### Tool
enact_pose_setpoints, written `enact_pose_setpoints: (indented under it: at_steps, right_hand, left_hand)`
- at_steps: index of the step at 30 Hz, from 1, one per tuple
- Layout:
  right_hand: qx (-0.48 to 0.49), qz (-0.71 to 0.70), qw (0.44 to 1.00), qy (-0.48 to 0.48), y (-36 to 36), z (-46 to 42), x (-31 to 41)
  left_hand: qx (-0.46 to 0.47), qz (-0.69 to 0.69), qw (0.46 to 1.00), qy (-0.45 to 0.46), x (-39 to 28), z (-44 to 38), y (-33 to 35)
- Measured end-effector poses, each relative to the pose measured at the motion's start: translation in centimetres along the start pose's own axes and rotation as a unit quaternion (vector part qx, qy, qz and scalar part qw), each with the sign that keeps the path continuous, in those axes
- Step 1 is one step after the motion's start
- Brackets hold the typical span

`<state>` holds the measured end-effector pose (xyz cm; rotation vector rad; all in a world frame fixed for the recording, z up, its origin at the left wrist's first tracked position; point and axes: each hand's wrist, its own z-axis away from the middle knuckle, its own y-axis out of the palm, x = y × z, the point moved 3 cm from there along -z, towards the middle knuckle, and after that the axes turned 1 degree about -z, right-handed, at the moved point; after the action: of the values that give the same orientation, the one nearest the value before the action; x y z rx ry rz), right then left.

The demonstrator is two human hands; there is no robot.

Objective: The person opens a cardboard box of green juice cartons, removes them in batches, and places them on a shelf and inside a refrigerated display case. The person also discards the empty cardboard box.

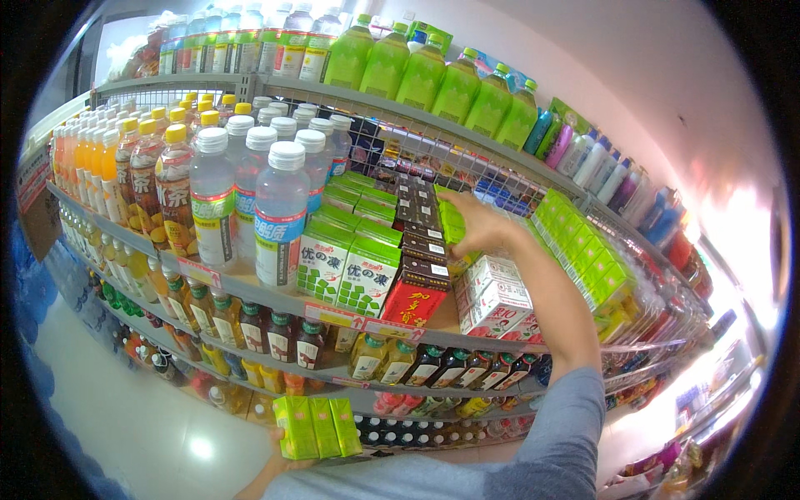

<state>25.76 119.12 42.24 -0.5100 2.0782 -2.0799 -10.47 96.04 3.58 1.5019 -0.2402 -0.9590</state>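
Observation:
My left hand (289, 464) holds a small row of green drink cartons (312, 428) low in front of my body, away from the shelf. My right hand (486, 226) reaches deep onto the middle shelf and spans a green carton (451, 220), with the thumb towards me and the fingers behind. Part of that carton is hidden by the hand. Close along its left side runs a row of dark-topped red cartons (417, 290). Nearer the shelf front, below my right wrist, sit white-and-pink cartons (497, 294).
White-and-green cartons (350, 269) and clear capped bottles (282, 219) stand left of the red row. Right of my forearm is a block of green cartons (581, 250). A wire mesh panel (500, 175) backs the shelf (444, 322). Large green bottles (422, 75) line the shelf above.

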Motion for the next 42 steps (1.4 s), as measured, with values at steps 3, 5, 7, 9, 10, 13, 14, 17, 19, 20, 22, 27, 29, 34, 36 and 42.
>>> enact_pose_setpoints:
  at_steps: [3, 5, 7, 9, 10, 13, 14, 17, 19, 20, 22, 27, 29, 34, 36, 42]
  right_hand:
    - [-0.078, 0.021, 0.997, -0.019, -1.8, 0.8, -0.7]
    - [-0.124, 0.006, 0.992, -0.034, -4.4, 1.9, -0.1]
    - [-0.197, 0.000, 0.980, -0.031, -7.0, 4.7, 0.9]
    - [-0.262, 0.030, 0.957, -0.122, -9.5, 7.3, 1.3]
    - [-0.278, -0.036, 0.951, -0.132, -10.4, 8.9, 1.9]
    - [-0.309, -0.114, 0.912, -0.243, -10.8, 13.8, 4.1]
    - [-0.357, -0.199, 0.895, -0.176, -9.4, 14.6, 5.6]
    - [-0.372, -0.299, 0.864, -0.159, -1.9, 14.9, 10.4]
    - [-0.399, -0.275, 0.859, -0.165, 1.1, 18.9, 14.0]
    - [-0.412, -0.271, 0.851, -0.182, 2.4, 20.2, 15.5]
    - [-0.367, -0.318, 0.840, -0.243, 5.9, 18.8, 15.9]
    - [-0.113, -0.275, 0.925, -0.235, 6.8, 17.9, 17.8]
    - [-0.057, -0.262, 0.925, -0.268, 7.5, 16.7, 17.5]
    - [0.054, -0.261, 0.913, -0.309, 10.0, 14.9, 17.1]
    - [0.124, -0.333, 0.894, -0.275, 11.5, 14.6, 16.2]
    - [0.248, -0.376, 0.878, -0.160, 15.4, 14.2, 13.5]
  left_hand:
    - [-0.023, 0.012, 0.998, 0.051, 0.7, -0.4, -0.1]
    - [-0.048, 0.037, 0.995, 0.080, 1.2, -0.7, -1.0]
    - [-0.015, 0.075, 0.995, 0.065, 1.4, -1.6, -1.1]
    - [0.004, 0.099, 0.993, 0.062, 1.5, -2.1, -0.4]
    - [0.010, 0.104, 0.992, 0.064, 1.3, -2.4, 0.2]
    - [0.030, 0.166, 0.984, 0.052, 1.4, -3.1, 1.0]
    - [0.053, 0.206, 0.976, 0.050, 2.0, -3.6, 0.4]
    - [0.057, 0.214, 0.973, 0.065, 1.9, -4.3, 2.2]
    - [0.082, 0.238, 0.968, 0.004, 1.9, -5.9, 4.4]
    - [0.095, 0.241, 0.966, -0.007, 2.2, -6.3, 4.8]
    - [0.084, 0.235, 0.968, 0.021, 2.3, -6.1, 3.7]
    - [0.092, 0.215, 0.972, -0.014, 2.4, -6.3, 4.2]
    - [0.100, 0.232, 0.967, -0.026, 3.0, -6.3, 3.9]
    - [0.054, 0.250, 0.967, -0.015, 4.4, -6.0, 1.9]
    - [0.078, 0.233, 0.969, 0.001, 3.7, -6.0, 2.1]
    - [0.059, 0.068, 0.991, 0.102, -0.5, -4.3, 4.6]
